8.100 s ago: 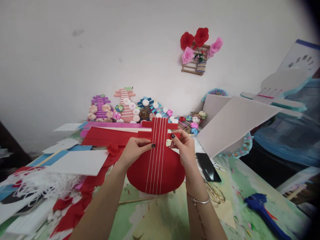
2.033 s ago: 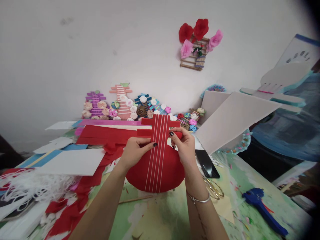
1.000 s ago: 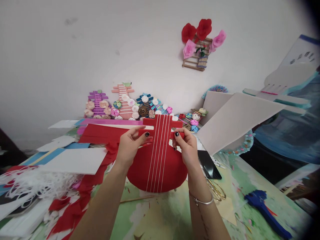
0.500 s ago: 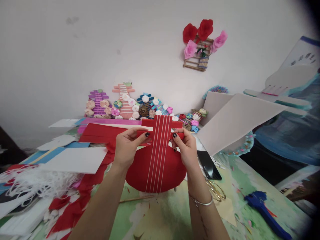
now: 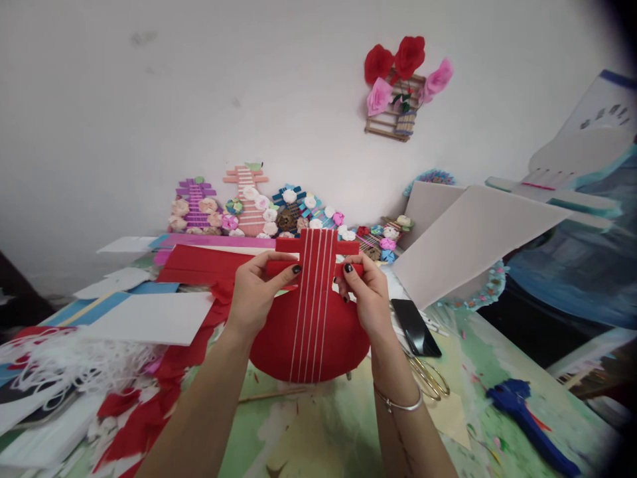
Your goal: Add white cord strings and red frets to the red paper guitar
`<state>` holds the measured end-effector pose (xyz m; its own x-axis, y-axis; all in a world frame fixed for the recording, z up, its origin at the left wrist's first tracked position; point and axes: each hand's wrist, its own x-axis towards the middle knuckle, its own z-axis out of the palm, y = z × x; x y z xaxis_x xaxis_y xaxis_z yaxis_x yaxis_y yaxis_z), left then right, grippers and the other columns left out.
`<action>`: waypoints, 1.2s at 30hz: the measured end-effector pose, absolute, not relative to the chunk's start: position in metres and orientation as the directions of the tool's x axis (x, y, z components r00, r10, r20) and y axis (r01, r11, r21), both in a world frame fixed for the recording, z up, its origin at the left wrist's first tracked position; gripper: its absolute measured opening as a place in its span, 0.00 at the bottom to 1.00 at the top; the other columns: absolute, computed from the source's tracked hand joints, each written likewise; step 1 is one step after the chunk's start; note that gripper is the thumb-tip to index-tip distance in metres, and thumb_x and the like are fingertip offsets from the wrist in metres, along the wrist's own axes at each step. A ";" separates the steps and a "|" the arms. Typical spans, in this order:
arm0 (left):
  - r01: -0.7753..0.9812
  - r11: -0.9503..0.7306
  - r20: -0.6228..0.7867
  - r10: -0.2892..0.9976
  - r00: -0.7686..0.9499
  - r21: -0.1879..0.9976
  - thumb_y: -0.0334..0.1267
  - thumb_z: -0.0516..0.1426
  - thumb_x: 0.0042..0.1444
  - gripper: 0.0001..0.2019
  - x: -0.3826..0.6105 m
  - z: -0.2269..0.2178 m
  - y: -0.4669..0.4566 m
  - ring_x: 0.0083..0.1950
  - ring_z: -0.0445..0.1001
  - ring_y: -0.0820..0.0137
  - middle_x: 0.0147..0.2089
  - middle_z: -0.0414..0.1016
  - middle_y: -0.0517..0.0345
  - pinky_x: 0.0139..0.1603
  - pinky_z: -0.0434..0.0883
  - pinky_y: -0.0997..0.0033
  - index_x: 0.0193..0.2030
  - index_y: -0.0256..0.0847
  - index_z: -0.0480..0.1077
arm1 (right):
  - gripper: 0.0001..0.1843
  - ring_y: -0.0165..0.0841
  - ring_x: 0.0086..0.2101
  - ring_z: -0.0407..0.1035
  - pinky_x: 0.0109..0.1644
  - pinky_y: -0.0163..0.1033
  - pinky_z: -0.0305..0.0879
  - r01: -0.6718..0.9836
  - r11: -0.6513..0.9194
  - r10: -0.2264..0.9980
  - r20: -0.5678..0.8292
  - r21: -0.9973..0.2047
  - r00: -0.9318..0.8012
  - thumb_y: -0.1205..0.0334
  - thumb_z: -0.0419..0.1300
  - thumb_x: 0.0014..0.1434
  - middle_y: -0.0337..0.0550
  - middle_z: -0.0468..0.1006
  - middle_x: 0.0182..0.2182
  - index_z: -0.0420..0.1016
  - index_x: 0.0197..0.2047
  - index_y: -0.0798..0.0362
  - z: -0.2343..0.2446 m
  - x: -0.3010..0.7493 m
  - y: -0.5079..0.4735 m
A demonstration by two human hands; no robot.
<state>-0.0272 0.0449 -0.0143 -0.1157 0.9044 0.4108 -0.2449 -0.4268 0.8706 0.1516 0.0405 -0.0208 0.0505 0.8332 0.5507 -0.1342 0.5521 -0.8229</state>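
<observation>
Upright in front of me stands a red paper-covered model lute [image 5: 312,332], with a round body, a straight neck and several white strings running down its front. Red crossbars stick out on both sides of the neck. My left hand [image 5: 256,292] pinches the lower crossbar's left end between thumb and fingers. On the other side my right hand [image 5: 365,289] grips the right end of that bar, its fingertips partly behind it. The bottom of the body appears to rest on the table.
A blue glue gun [image 5: 530,421], gold-handled scissors [image 5: 430,378] and a black phone [image 5: 416,326] lie on the right. White string [image 5: 94,358], red paper scraps [image 5: 149,405] and white board [image 5: 149,318] cover the left. Decorated model lutes [image 5: 246,199] lean on the wall behind.
The lute's neck has tipped slightly to the left, with both hands still on the crossbar. Its body stays in nearly the same place.
</observation>
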 end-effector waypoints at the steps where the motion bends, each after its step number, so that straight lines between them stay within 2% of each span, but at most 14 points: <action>1: -0.242 -0.428 0.412 0.904 -0.117 0.871 0.38 0.69 0.42 0.15 -0.027 -0.014 0.045 0.30 0.77 0.72 0.30 0.78 0.57 0.32 0.76 0.74 0.37 0.36 0.75 | 0.10 0.24 0.18 0.60 0.22 0.30 0.55 -0.132 0.550 0.834 0.549 -0.824 0.048 0.53 0.60 0.58 0.31 0.68 0.18 0.67 0.35 0.51 -0.021 0.151 0.040; 16: -0.188 -0.414 0.408 0.910 -0.068 0.891 0.41 0.67 0.45 0.16 -0.029 -0.016 0.045 0.32 0.77 0.72 0.34 0.77 0.57 0.35 0.76 0.73 0.39 0.36 0.73 | 0.09 0.23 0.18 0.58 0.22 0.31 0.53 -0.079 0.571 0.821 0.569 -0.817 0.050 0.55 0.59 0.59 0.32 0.69 0.18 0.65 0.34 0.51 -0.018 0.147 0.037; 27: -0.195 -0.407 0.404 0.913 -0.054 0.892 0.41 0.67 0.45 0.16 -0.029 -0.015 0.045 0.33 0.77 0.71 0.36 0.77 0.56 0.36 0.77 0.72 0.39 0.37 0.73 | 0.10 0.23 0.17 0.54 0.22 0.31 0.48 -0.103 0.558 0.829 0.557 -0.823 0.042 0.54 0.59 0.59 0.31 0.67 0.18 0.65 0.34 0.51 -0.020 0.147 0.037; 36: -0.203 -0.414 0.411 0.910 -0.061 0.887 0.41 0.67 0.45 0.16 -0.029 -0.017 0.046 0.33 0.77 0.72 0.36 0.77 0.56 0.35 0.77 0.72 0.40 0.37 0.73 | 0.08 0.23 0.18 0.56 0.23 0.32 0.51 -0.088 0.575 0.818 0.574 -0.813 0.044 0.56 0.58 0.60 0.31 0.66 0.18 0.66 0.34 0.52 -0.021 0.147 0.039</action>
